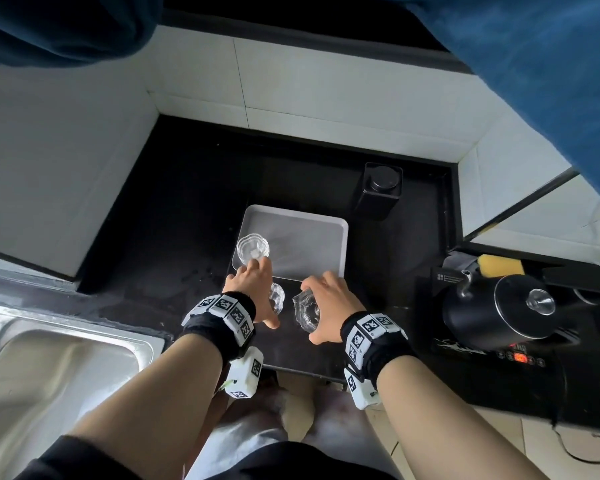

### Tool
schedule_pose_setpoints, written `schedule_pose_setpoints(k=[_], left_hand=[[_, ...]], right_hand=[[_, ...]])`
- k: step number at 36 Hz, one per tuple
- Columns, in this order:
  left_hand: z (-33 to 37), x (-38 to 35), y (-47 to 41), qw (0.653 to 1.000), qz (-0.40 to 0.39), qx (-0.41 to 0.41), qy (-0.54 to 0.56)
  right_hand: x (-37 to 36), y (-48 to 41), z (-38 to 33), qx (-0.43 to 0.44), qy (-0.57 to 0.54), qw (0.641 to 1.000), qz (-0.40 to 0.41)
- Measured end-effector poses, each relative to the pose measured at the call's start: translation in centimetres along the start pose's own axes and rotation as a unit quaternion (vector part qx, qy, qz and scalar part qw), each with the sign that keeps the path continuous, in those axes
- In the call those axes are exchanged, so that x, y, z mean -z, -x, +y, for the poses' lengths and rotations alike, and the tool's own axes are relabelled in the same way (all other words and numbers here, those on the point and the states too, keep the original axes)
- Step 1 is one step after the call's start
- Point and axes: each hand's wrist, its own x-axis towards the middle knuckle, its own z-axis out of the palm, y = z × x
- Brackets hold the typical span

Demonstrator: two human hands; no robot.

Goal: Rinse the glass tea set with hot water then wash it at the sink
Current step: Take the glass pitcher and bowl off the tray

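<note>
Holding: two pieces of a glass tea set at a black kitchen counter [174,209], one in each bare hand.
Right hand: the right hand [329,303] is curled around a glass pitcher [305,311], fingers over its far side and thumb on the near side — the vessel is tipped, mouth turned toward the left hand.
Left hand: the left hand [253,292] is closed over a small glass cup [278,297] that shows just past the palm; how the fingers pinch it is hidden.
On the tray: a second glass cup [252,250] stands upright in the near-left corner of the white tray [312,251], touching the left fingertips.
Key relation: that standing cup lies just ahead of the left hand, clearly nearer to it than to the right.
Sink: the steel sink [56,362] sits to the left, well apart — the left hand is on its side.
Kettle: a black kettle [499,310] rests on its heater [520,356] at right, nearest the right hand.
Stage: likely the hot-water rinse, with the sink wash not yet begun.
</note>
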Motion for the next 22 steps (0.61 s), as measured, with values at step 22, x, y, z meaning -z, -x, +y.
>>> schedule_pose_setpoints(k=[22], left_hand=[[2.2,1.9,-1.0,0.986,0.059,0.059,0.147]], right_hand=[[6.8,-1.8,-2.3,0.059,0.092,0.985,0.131]])
